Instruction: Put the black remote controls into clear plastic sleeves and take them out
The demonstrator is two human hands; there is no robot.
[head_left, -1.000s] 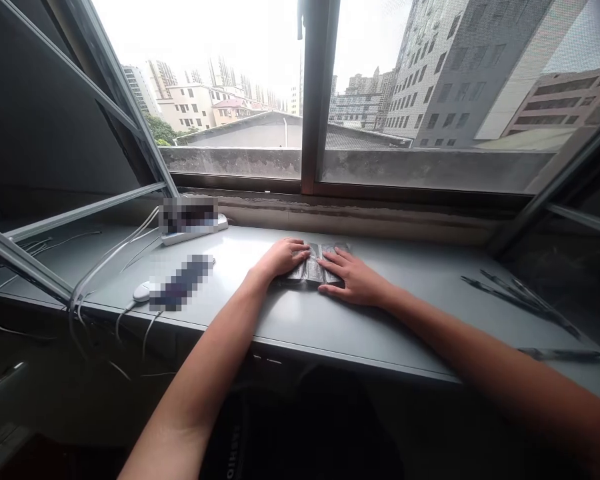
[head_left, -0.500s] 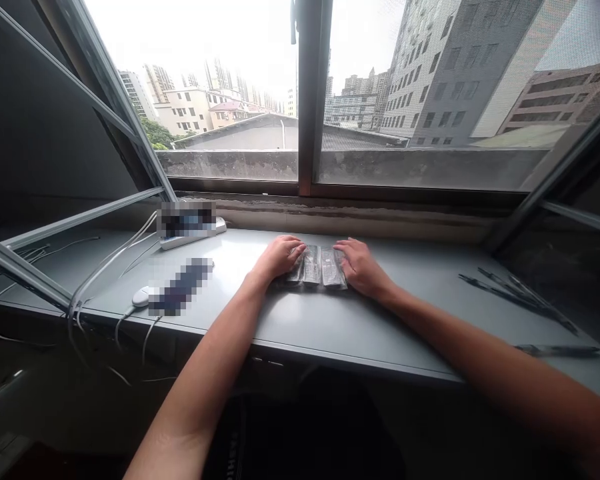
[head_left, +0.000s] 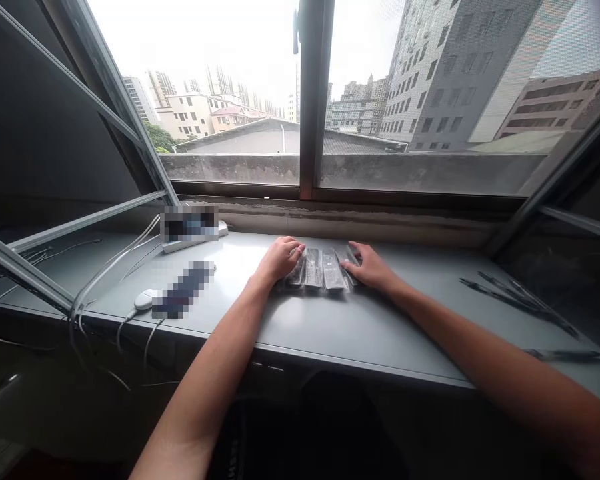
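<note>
Several clear plastic packets with grey contents lie side by side in a row on the grey tabletop. My left hand lies over the left end, its fingers curled round the leftmost packet and partly covering it. At the other end my right hand has thumb and forefinger on either side of the rightmost packet, which is partly hidden. Between my hands the middle packets lie flat and untouched. What is inside them is too small to make out.
On the left are a blurred-out phone-like object, a white round charger with cables, and a white power strip. Several dark pens or tools lie at the right. Metal frames flank the table; a window stands behind.
My right hand has shifted right, and another packet now shows beside the third. My left hand has stayed over the left end. The whole view has moved slightly.
</note>
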